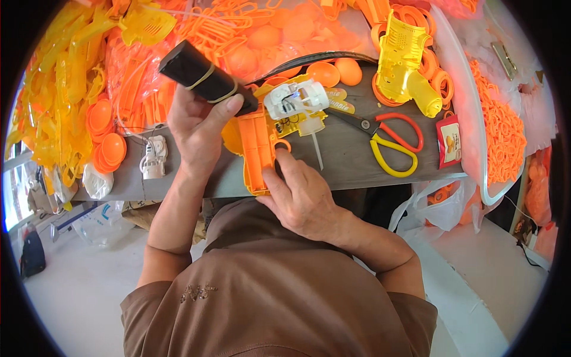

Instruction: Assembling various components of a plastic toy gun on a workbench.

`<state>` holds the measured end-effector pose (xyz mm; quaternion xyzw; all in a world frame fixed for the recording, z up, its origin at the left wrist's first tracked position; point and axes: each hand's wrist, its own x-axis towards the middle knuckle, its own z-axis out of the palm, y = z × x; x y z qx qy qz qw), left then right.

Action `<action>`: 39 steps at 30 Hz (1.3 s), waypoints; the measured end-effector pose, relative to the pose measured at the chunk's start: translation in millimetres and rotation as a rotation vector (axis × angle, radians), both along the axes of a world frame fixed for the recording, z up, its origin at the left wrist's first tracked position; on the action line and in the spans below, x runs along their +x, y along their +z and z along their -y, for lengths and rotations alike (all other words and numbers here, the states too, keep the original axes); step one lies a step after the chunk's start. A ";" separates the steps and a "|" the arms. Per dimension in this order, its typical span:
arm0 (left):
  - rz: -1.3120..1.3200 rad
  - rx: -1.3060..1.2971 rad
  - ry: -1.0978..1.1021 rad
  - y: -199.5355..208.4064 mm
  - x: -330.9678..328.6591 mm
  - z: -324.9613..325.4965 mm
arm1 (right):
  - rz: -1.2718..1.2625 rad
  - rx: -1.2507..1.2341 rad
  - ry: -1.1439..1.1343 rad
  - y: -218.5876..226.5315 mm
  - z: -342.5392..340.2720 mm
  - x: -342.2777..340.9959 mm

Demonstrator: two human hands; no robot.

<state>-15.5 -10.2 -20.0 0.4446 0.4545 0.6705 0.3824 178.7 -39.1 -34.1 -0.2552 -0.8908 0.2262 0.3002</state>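
Note:
My left hand [199,134] is wrapped round a black cylindrical tool [199,71] with two rubber bands on it. The tool slants, its lower end touching or just above an orange plastic piece [256,149] of a toy gun housing. My right hand [303,199] grips that orange piece near its lower end, fingers by a small orange ring. Joined to or lying against it is a yellow shell [276,126] with a white mechanism [295,99], thin wires and a thin white tube. What the tool's tip touches is hidden.
Scissors [386,140] with red and yellow handles lie right of the work. Beyond them are a yellow gun-shaped shell [404,59], a red packet [449,141] and a bin of orange rings [499,131]. Orange discs [112,149] and a white mechanism [154,157] lie left.

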 end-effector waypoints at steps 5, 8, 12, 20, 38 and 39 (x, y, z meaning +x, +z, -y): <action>-0.006 -0.018 0.029 -0.4 -0.4 1.3 | -0.014 0.054 0.013 -2.3 -2.3 1.6; -0.014 -0.006 0.030 1.0 1.3 0.8 | -0.019 0.100 -0.004 -7.4 -2.6 2.4; -0.061 -0.014 0.070 0.3 0.0 2.7 | -0.044 0.117 0.002 -9.3 -5.0 2.8; -0.172 0.003 0.082 -0.9 -5.9 1.7 | -0.089 0.149 -0.042 -11.0 -5.7 2.1; 0.019 -0.720 0.026 64.7 -27.0 84.4 | -0.198 -0.061 -0.055 7.5 0.0 8.9; 0.008 -0.696 0.021 55.3 -26.6 94.4 | -0.199 -0.045 -0.076 11.2 -1.0 16.6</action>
